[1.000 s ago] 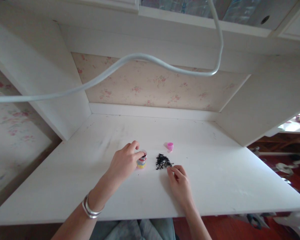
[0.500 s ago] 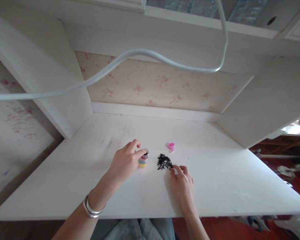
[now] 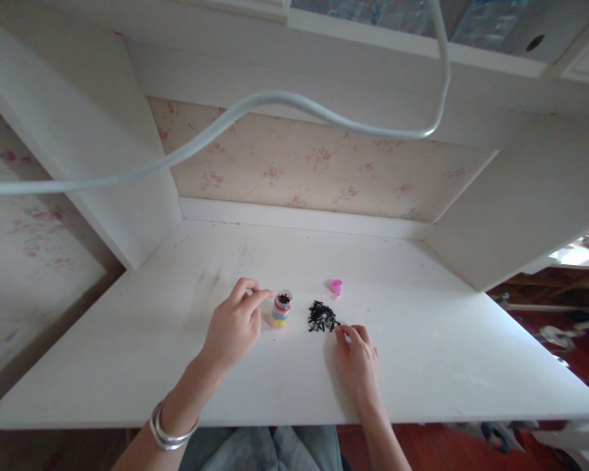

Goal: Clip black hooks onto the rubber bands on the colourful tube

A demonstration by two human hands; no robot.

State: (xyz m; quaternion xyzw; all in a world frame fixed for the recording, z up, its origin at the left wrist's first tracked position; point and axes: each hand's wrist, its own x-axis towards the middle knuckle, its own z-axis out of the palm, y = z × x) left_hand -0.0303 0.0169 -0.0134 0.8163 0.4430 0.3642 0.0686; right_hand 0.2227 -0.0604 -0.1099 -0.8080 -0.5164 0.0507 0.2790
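A small clear jar (image 3: 281, 309) with coloured bands stands open on the white desk (image 3: 422, 366), with dark bits inside it. Right of the jar lies a heap of small black pieces (image 3: 321, 317). My left hand (image 3: 233, 327) rests just left of the jar and does not touch it. Its thumb and forefinger are pinched together, and I see nothing between them. My right hand (image 3: 357, 358) lies on the desk with its curled fingertips pinched at the heap's right edge. What they grip is too small to make out.
A pink cap (image 3: 336, 286) sits on the desk behind the heap. A grey cable (image 3: 275, 101) hangs across the alcove above. Side panels (image 3: 127, 190) and a flowered back wall (image 3: 304, 163) close in the desk. A silver bangle (image 3: 167, 432) is on my left wrist.
My left hand has come off the jar's rim and drawn back to the left. My right hand stays at the heap's edge, shifted only slightly.
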